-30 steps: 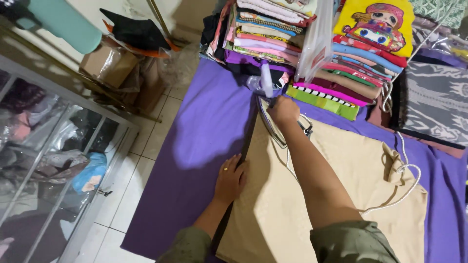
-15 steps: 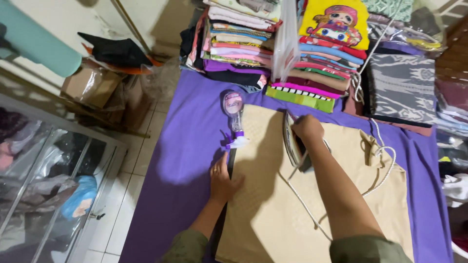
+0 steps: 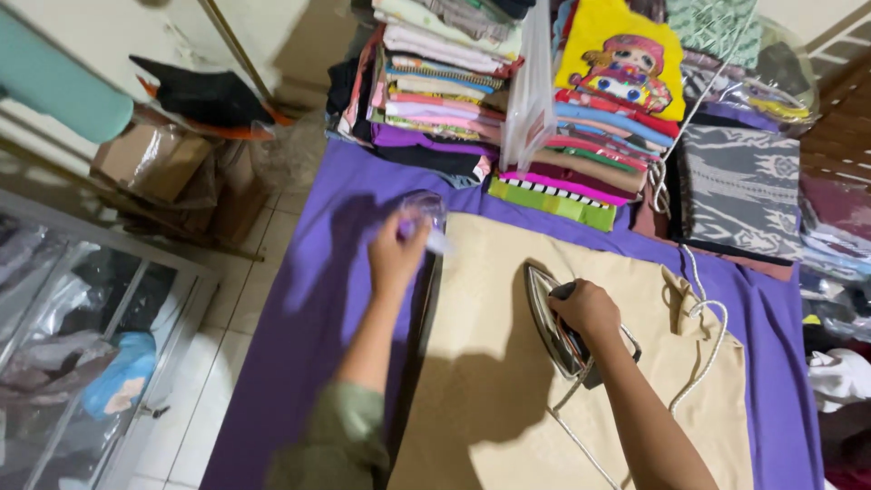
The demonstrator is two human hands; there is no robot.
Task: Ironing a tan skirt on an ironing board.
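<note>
Far left, 9 o'clock: glass-fronted cabinet [image 3: 82, 345] on white tiled floor [image 3: 227, 363]; a cardboard box [image 3: 154, 159] stands at 10 o'clock. A floor strip stays open between the cabinet and the left edge of the purple cloth [image 3: 318, 272] covering the surface.

Left hand [image 3: 396, 257], raised over the purple cloth, grip clenched around a small clear spray bottle [image 3: 423, 213]; the bottle is blurred and its detail cannot be told. The hand hovers just beside the left edge of the beige fabric [image 3: 481, 363], at that fabric's upper left corner.

Centre: the beige fabric lies flat with a broad bare area toward 6 o'clock.

Right hand [image 3: 585, 308], grip grasping the handle of the clothes iron [image 3: 553, 318], which sits on the beige fabric. Its cord [image 3: 581, 445] trails toward 6 o'clock.

At 3 o'clock a white drawstring [image 3: 703, 349] lies on the beige fabric near its right edge.

12 o'clock: stacks of folded clothes [image 3: 435, 82] crowd the far edge. A grey patterned cloth [image 3: 739, 191] lies at 2 o'clock.
</note>
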